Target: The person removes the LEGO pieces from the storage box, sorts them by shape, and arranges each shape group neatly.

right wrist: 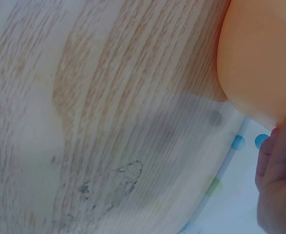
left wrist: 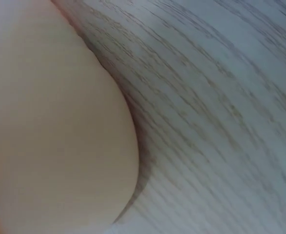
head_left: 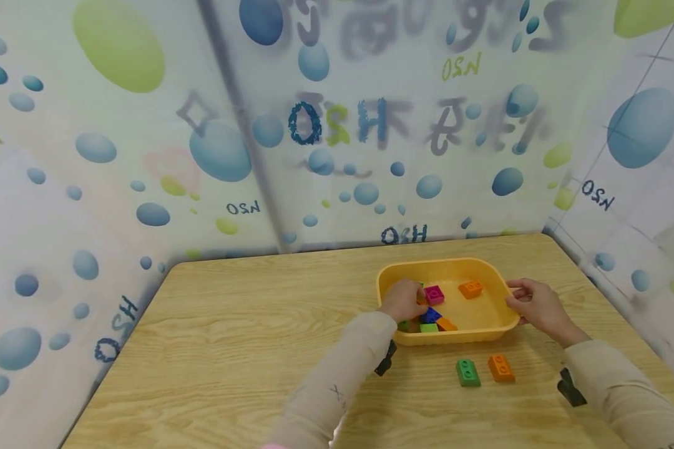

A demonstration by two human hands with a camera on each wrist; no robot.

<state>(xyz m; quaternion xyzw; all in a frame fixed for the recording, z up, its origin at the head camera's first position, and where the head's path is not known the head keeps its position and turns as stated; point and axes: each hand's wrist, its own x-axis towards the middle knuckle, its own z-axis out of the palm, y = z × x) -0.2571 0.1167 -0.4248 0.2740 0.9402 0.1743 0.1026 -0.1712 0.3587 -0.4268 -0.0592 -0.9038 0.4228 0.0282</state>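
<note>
Holding the tray (head_left: 485,312) by its right rim, thumb and fingers together, the right hand (head_left: 542,312) shows in the head view toward the counter's (head_left: 247,324) far right corner; the left hand (head_left: 401,301) dips in among bricks (head_left: 434,294), whether clamped on one I cannot tell. These look light, stiff, sturdy, best pinched by their flat sides. Mirrored "H2O" (head_left: 337,123) marks the wall (head_left: 292,187). Left wrist: a pale curved surface (left wrist: 60,122), unidentifiable. Right wrist: fingers by the tray, nothing legible.

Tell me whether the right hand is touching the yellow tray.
Touching. The head view shows it: the right hand is at the right end of the yellow tray, its thumb lying on the rim.
</note>
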